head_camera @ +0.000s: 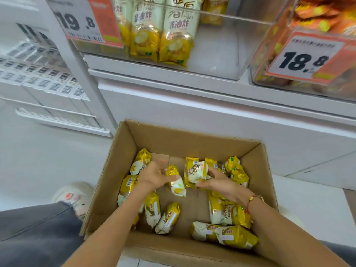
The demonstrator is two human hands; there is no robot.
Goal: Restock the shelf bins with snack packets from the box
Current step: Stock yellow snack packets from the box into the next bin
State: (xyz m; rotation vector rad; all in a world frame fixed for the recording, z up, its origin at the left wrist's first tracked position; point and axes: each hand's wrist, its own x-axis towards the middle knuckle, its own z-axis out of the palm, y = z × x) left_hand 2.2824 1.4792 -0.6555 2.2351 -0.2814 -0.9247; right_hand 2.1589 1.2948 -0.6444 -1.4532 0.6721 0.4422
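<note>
Brown cardboard box (127, 151), centre: yellow-gold & white foil snack packets (236, 236). Same yellow/white packets in clear plastic bin (221, 54), top. Orange & white price tags (86, 20) w/ black digits. Red string bracelet (249, 204), lower right. White shelf (173, 105).

Both hands are in the box (123, 151) — left hand (154, 175) grips a packet (176, 183), right hand (219, 181) grips another packet (195, 172) at its 10 o'clock; clear bin (221, 54) at 12.

arms: bare, no sleeves | right wrist: red cord bracelet (250, 203), gold bead | trousers (34, 228): grey | shoe (75, 197): white
</note>
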